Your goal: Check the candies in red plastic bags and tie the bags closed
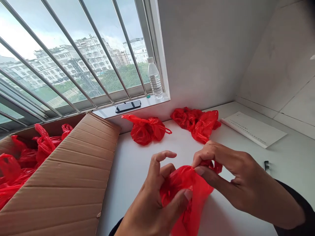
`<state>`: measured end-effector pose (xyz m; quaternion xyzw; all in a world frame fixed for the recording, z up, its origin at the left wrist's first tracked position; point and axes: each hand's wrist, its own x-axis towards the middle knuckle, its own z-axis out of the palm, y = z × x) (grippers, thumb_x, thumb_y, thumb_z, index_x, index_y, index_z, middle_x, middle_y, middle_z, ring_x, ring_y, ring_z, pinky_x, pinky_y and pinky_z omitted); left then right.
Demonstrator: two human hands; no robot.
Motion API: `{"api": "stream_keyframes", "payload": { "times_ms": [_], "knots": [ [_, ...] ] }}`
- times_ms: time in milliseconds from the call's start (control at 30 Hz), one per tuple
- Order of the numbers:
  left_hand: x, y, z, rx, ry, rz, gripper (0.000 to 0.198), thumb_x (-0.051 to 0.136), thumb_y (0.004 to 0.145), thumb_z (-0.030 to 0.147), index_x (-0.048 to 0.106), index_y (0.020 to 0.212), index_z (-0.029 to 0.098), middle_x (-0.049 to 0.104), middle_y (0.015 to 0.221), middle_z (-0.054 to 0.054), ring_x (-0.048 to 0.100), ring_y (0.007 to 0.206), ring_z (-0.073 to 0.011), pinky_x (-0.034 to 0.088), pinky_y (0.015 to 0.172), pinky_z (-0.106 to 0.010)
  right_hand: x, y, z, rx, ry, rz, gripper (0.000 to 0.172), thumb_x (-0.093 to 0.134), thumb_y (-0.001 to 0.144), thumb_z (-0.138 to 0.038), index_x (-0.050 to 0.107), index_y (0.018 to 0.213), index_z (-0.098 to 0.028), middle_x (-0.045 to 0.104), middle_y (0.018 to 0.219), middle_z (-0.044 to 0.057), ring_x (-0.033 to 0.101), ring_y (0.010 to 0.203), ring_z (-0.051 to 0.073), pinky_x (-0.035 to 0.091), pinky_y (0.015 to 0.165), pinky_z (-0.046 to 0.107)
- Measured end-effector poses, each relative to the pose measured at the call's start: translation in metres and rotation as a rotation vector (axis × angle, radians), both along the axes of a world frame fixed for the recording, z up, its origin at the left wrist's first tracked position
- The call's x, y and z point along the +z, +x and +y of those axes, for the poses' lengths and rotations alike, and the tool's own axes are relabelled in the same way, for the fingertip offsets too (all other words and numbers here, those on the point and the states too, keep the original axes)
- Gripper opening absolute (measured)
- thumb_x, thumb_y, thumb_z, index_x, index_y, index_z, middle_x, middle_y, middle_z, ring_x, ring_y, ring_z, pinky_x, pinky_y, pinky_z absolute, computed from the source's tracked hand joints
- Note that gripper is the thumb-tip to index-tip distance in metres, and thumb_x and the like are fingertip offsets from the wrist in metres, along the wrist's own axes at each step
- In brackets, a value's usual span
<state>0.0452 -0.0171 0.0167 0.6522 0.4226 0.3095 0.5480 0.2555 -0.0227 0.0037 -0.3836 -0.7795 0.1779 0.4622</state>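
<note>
A thin red plastic bag (200,196) hangs between my two hands above the white tabletop (130,173). My right hand (236,180) pinches the bag's edge between thumb and forefinger, with more red plastic bunched under its fingers. On the other side, my left hand (159,196) has its thumb against the bag and its other fingers curled around the plastic, the forefinger raised and bent. Whatever is inside the bag, if anything, cannot be made out. Past my hands lie a tied red bag (145,132) and a heap of crumpled red bags (197,121).
At the left stands a cardboard box (73,170) holding several red bags (36,150). A phone (128,106) and a water bottle (155,80) rest on the sill by the barred window. A white booklet (253,127) and a small black item (267,165) lie at the right.
</note>
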Motion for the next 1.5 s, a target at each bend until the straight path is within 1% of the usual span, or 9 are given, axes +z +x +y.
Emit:
{"api": "stream_keyframes", "payload": {
  "times_ms": [200, 433, 533, 667, 767, 967, 1233, 1400, 1500],
  "knots": [
    [0.001, 0.002, 0.011, 0.122, 0.208, 0.048, 0.035, 0.053, 0.100, 0.044, 0.069, 0.081, 0.020, 0.062, 0.076, -0.002, 0.054, 0.073, -0.0161, 0.042, 0.069, -0.027, 0.003, 0.003, 0.000, -0.135, 0.030, 0.078, 0.006, 0.059, 0.100, -0.025, 0.061, 0.095, -0.029, 0.064, 0.085, -0.004, 0.059, 0.073, 0.012, 0.050, 0.066, 0.024],
    [-0.001, 0.003, 0.012, 0.192, -0.022, -0.230, 0.043, 0.052, 0.098, 0.057, 0.070, 0.090, 0.018, 0.028, 0.051, 0.009, 0.028, 0.042, -0.0074, 0.033, 0.046, -0.021, 0.007, 0.006, -0.003, -0.226, 0.009, 0.216, 0.005, 0.061, 0.100, -0.031, 0.065, 0.101, -0.033, 0.073, 0.092, -0.005, 0.069, 0.072, 0.013, 0.058, 0.063, 0.024],
    [-0.008, 0.009, -0.003, 0.262, 0.072, -0.074, 0.043, 0.068, 0.090, 0.053, 0.063, 0.124, 0.027, 0.057, 0.074, 0.001, 0.054, 0.064, -0.0127, 0.047, 0.059, -0.022, 0.006, 0.001, -0.007, -0.178, -0.010, 0.235, 0.011, 0.063, 0.098, -0.028, 0.066, 0.105, -0.036, 0.074, 0.097, -0.007, 0.071, 0.074, 0.011, 0.060, 0.070, 0.021],
    [-0.018, 0.017, -0.018, 0.186, 0.206, 0.067, 0.052, 0.080, 0.078, 0.044, 0.063, 0.126, 0.032, 0.069, 0.109, -0.007, 0.064, 0.096, -0.0245, 0.054, 0.083, -0.032, 0.000, -0.008, -0.014, 0.055, 0.016, 0.165, 0.021, 0.064, 0.097, -0.019, 0.066, 0.111, -0.034, 0.073, 0.105, -0.005, 0.071, 0.094, 0.013, 0.060, 0.081, 0.021],
    [-0.015, 0.017, -0.011, 0.058, 0.239, 0.076, 0.023, 0.063, 0.092, 0.047, 0.065, 0.089, 0.024, 0.063, 0.078, -0.003, 0.054, 0.066, -0.0170, 0.045, 0.059, -0.027, -0.004, -0.007, -0.015, 0.098, 0.086, 0.093, 0.030, 0.064, 0.097, -0.021, 0.065, 0.124, -0.035, 0.069, 0.121, -0.001, 0.069, 0.106, 0.016, 0.060, 0.088, 0.024],
    [-0.004, 0.012, 0.006, -0.101, 0.058, 0.049, 0.047, 0.050, 0.099, 0.052, 0.050, 0.064, 0.020, 0.040, 0.058, 0.003, 0.035, 0.054, -0.0112, 0.033, 0.050, -0.025, -0.001, 0.000, -0.001, 0.021, 0.012, -0.022, 0.032, 0.057, 0.102, -0.026, 0.060, 0.133, -0.030, 0.066, 0.127, 0.004, 0.061, 0.120, 0.021, 0.051, 0.103, 0.035],
    [-0.002, 0.005, 0.015, -0.017, 0.050, -0.139, 0.031, 0.047, 0.104, 0.038, 0.070, 0.091, 0.021, 0.060, 0.072, 0.000, 0.055, 0.068, -0.0141, 0.046, 0.068, -0.026, 0.004, 0.003, 0.002, 0.101, -0.228, 0.080, 0.009, 0.062, 0.099, -0.029, 0.068, 0.093, -0.027, 0.067, 0.087, -0.002, 0.063, 0.079, 0.013, 0.050, 0.073, 0.025],
    [0.001, -0.008, 0.021, -0.199, 0.185, 0.099, 0.014, 0.061, 0.096, 0.020, 0.074, 0.091, 0.022, 0.064, 0.091, -0.002, 0.061, 0.085, -0.0160, 0.047, 0.076, -0.026, -0.011, -0.003, 0.024, 0.108, -0.204, 0.090, 0.027, 0.056, 0.102, -0.043, 0.062, 0.123, -0.028, 0.066, 0.123, 0.004, 0.059, 0.119, 0.021, 0.047, 0.101, 0.034],
    [-0.005, -0.015, 0.021, -0.204, 0.305, 0.188, 0.031, 0.056, 0.091, 0.004, 0.072, 0.107, 0.026, 0.067, 0.099, -0.001, 0.062, 0.088, -0.0155, 0.048, 0.079, -0.027, -0.019, -0.008, 0.037, 0.258, -0.362, 0.064, 0.038, 0.044, 0.106, -0.046, 0.055, 0.136, -0.026, 0.069, 0.116, 0.005, 0.064, 0.108, 0.020, 0.052, 0.093, 0.033]
  ]
}}
